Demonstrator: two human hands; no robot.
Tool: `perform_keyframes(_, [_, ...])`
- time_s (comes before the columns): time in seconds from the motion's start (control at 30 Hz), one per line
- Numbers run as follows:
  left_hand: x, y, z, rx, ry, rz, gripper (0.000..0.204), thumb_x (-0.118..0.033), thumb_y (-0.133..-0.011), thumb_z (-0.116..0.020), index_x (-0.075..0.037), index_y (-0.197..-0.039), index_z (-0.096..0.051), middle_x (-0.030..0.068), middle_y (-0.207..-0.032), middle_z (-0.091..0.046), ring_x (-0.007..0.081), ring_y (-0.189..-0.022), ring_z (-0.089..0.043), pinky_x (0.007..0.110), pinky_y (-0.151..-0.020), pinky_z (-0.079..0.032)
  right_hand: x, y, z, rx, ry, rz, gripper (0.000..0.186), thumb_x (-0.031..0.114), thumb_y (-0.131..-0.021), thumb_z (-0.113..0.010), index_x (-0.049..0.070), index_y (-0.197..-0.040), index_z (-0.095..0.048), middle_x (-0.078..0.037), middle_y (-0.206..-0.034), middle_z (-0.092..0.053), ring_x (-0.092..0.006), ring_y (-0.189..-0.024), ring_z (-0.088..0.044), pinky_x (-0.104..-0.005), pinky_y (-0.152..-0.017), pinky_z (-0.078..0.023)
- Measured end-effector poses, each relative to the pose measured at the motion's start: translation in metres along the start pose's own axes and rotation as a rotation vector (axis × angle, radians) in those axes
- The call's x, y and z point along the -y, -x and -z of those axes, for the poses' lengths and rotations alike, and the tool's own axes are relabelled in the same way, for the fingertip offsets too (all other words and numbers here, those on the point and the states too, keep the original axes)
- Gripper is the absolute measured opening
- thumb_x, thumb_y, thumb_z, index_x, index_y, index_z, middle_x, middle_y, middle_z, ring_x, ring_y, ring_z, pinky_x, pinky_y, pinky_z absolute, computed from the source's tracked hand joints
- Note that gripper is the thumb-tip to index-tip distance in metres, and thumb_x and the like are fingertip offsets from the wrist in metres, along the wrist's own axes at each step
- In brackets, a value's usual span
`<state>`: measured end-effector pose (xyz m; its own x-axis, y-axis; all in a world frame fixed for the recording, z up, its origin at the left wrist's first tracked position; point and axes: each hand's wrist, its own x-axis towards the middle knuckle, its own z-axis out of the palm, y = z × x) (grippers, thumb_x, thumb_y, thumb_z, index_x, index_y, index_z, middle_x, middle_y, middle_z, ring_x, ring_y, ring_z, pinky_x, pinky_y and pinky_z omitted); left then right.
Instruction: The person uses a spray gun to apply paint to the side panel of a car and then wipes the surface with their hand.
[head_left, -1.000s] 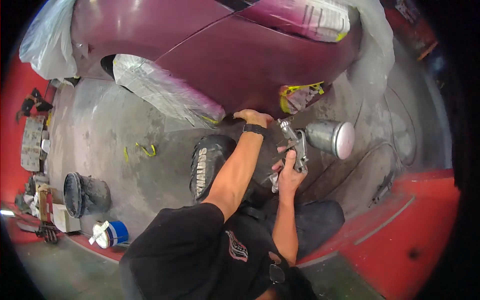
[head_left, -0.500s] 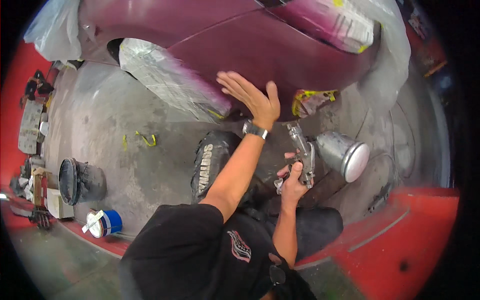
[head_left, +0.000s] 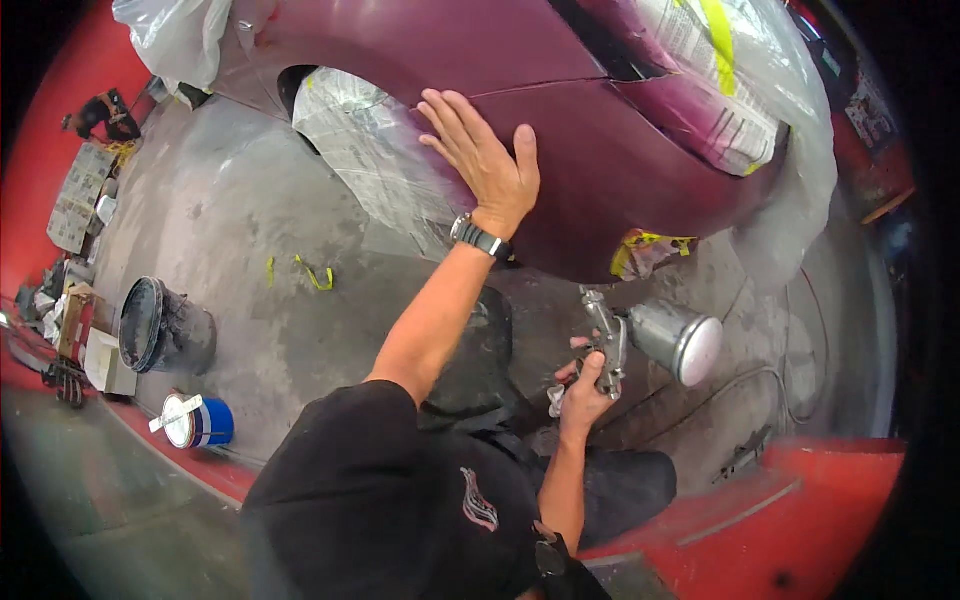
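My left hand [head_left: 485, 165] is open and flat, fingers stretched out on or just over the purple car bumper [head_left: 600, 170], beside the masked wheel [head_left: 350, 140] covered in wrinkled pale sheeting. My right hand [head_left: 585, 395] grips a metal spray gun [head_left: 610, 345] with a silver cup [head_left: 672, 340] on its side, its nozzle just below the bumper's lower edge. A yellow-taped masked opening [head_left: 645, 258] sits low on the bumper. At the top right, masking paper [head_left: 735, 120] with yellow tape covers part of the car, and translucent plastic [head_left: 790, 250] hangs beside it.
A black bucket [head_left: 165, 325] and a blue-and-white can [head_left: 200, 420] stand on the left floor near boxes [head_left: 105, 365] and a red wall [head_left: 45, 180]. Yellow tape scraps [head_left: 320, 278] lie on the floor. A hose [head_left: 780, 385] runs along the right; a red raised surface [head_left: 810, 500] is at lower right.
My left hand has moved up from the bumper's lower edge onto the panel, fingers spread. The car appears higher and farther right in view. The spray gun stays in my right hand, slightly lower.
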<state>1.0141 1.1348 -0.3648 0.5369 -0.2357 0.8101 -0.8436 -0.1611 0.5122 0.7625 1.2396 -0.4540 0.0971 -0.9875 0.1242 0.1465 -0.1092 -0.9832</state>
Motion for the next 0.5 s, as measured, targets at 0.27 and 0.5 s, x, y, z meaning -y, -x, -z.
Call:
perform_keyframes(0.27, [-0.007,0.059,-0.01,0.174,0.158,-0.071,0.099,-0.039,-0.094,-0.059,0.014,-0.152,0.0,0.0399,-0.158,0.008,0.055,-0.148,0.01,0.066,-0.115,0.007,0.008,-0.002,-0.004,0.028,0.041,-0.009,0.04,0.036,-0.101,-0.056,-0.002,-0.111,-0.065,-0.007,-0.089,-0.07,-0.0105,-0.048,-0.055,-0.0249,-0.045,-0.039])
perform_keyframes(0.5, [0.006,-0.019,0.005,-0.06,0.154,0.102,0.094,-0.032,-0.095,-0.057,0.013,-0.153,0.002,0.038,-0.159,0.01,0.0521,-0.149,0.01,0.063,-0.117,0.005,0.016,0.003,-0.009,-0.004,0.038,0.002,0.04,0.037,-0.101,-0.057,-0.001,-0.102,-0.068,-0.003,-0.072,-0.067,-0.0095,-0.05,-0.055,-0.0251,-0.046,-0.038])
